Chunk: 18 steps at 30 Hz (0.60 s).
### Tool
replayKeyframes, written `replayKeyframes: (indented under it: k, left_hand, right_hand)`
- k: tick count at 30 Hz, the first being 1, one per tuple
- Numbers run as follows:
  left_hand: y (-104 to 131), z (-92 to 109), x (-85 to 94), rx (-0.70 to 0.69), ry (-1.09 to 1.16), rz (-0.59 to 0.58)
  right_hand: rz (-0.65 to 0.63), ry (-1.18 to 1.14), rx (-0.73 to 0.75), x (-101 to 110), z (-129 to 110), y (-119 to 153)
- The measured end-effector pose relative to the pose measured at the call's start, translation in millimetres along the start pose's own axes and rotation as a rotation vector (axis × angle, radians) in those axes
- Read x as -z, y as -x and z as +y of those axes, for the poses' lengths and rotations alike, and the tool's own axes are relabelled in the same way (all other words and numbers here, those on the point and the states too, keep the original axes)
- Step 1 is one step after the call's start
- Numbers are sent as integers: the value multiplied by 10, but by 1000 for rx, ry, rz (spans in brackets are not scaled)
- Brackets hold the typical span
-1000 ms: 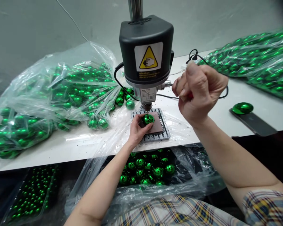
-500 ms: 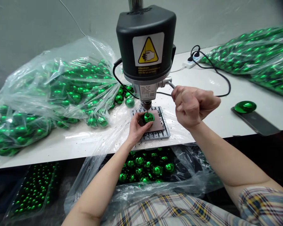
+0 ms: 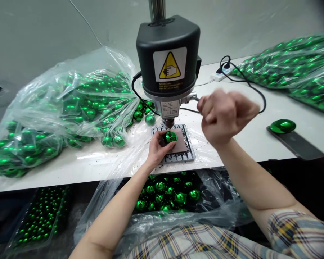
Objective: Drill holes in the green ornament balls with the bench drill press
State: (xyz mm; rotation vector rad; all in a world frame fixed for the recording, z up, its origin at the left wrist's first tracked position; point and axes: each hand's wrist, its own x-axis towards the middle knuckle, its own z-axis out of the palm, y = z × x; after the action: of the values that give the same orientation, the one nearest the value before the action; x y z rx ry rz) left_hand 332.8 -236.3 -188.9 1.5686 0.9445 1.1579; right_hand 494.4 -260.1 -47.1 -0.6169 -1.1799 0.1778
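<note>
Between the thumb and fingers of my left hand (image 3: 158, 146) sits a shiny green ball (image 3: 171, 136), held on a pinkish pad (image 3: 181, 140) on the slotted metal base (image 3: 190, 153). Directly above it is the drill press (image 3: 167, 57), its thin bit meeting the top of the ball; whether the bit has gone in I cannot tell. My right hand (image 3: 224, 117), a little blurred, is closed in a fist around the end of the press's feed lever (image 3: 196, 98). Most of the lever's grip is hidden inside the fist.
Clear plastic bags of green balls lie at left (image 3: 78, 111) and far right (image 3: 294, 68). An open bag of balls (image 3: 164, 194) sits below the table edge. A phone (image 3: 307, 145) with a green ball on it lies right. Black cables run behind to a power strip (image 3: 220, 75).
My right fist has shifted slightly on the lever and is now blurred. My left hand still holds the ball under the bit. The whole view has tipped a little.
</note>
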Motion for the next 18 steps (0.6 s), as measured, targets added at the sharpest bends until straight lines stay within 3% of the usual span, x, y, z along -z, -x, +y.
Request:
replayKeyframes:
  k: [3, 8, 12, 14, 17, 18]
  left_hand:
    - [-4, 35, -8, 5, -5, 13]
    - [194, 243, 160, -32, -226, 122]
    - [242, 526, 499, 49, -416, -220]
    - [60, 586, 627, 79, -510, -219]
    - [-420, 485, 672, -4, -746, 55]
    - [-593, 416, 655, -9, -837, 85]
  right_hand:
    - [147, -123, 15, -174, -128, -377]
    - [119, -172, -280, -286, -119, -768]
    - [87, -182, -293, -266, -96, -746]
    - [96, -190, -265, -266, -102, -714]
    - [119, -189, -247, -278, -117, -697]
    - [116, -178, -256, -281, -121, -699]
